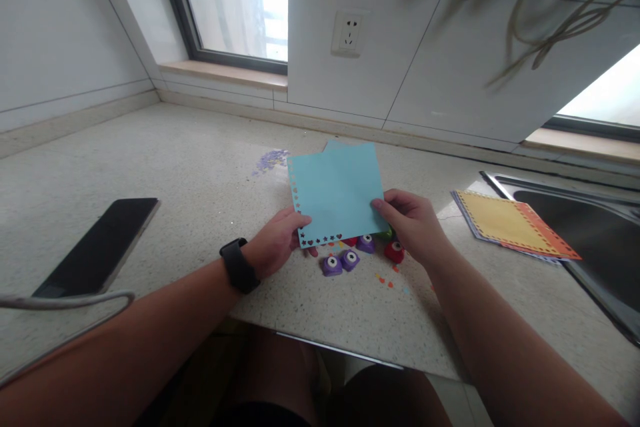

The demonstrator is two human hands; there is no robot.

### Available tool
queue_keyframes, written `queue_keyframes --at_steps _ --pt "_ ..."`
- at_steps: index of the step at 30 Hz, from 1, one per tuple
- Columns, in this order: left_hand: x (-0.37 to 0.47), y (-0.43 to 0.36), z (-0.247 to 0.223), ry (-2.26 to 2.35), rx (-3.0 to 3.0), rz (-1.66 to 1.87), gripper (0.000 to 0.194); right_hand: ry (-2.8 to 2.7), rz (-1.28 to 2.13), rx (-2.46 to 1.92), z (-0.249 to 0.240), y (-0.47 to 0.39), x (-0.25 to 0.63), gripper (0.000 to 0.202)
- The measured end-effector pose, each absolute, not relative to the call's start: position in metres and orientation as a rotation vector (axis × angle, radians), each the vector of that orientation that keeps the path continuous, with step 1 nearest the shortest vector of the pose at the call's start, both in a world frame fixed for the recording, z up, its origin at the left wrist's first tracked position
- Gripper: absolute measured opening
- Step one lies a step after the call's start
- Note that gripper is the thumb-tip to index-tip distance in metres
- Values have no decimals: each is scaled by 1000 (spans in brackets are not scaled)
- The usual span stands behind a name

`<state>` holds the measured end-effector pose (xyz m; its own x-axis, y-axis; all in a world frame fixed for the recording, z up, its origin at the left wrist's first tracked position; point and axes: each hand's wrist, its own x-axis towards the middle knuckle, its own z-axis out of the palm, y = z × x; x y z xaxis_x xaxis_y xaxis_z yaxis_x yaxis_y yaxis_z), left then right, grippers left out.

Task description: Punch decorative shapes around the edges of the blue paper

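Between my two hands is a light blue sheet of paper (337,193), tilted up above the counter. Small star and heart holes run down its left edge and along part of its bottom edge. My left hand (283,237) pinches the lower left corner, thumb on top. On the right edge, my right hand (407,220) grips with the thumb in front and fingers behind. Below the sheet stand purple craft punches (332,265) and a red craft punch (395,251); another red one and something green are partly hidden by the paper.
Purple paper bits (271,161) lie in a pile behind, and orange bits (386,282) near the front. A black phone (100,247) with a cable rests at left. Punched yellow and orange sheets (505,217) overlap the rim of the sink (590,213) at right.
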<state>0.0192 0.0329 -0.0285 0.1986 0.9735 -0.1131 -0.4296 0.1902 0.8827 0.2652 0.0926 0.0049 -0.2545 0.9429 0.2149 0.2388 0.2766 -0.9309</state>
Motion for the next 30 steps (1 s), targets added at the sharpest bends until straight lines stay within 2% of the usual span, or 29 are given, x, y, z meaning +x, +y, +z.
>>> queue_keyframes --at_steps 11,30 --pt "20 33 -28 792 844 1167 22 -1656 1041 -1104 7 92 264 28" --pt "19 34 -31 804 864 1147 20 -1679 1028 -1107 8 92 264 28"
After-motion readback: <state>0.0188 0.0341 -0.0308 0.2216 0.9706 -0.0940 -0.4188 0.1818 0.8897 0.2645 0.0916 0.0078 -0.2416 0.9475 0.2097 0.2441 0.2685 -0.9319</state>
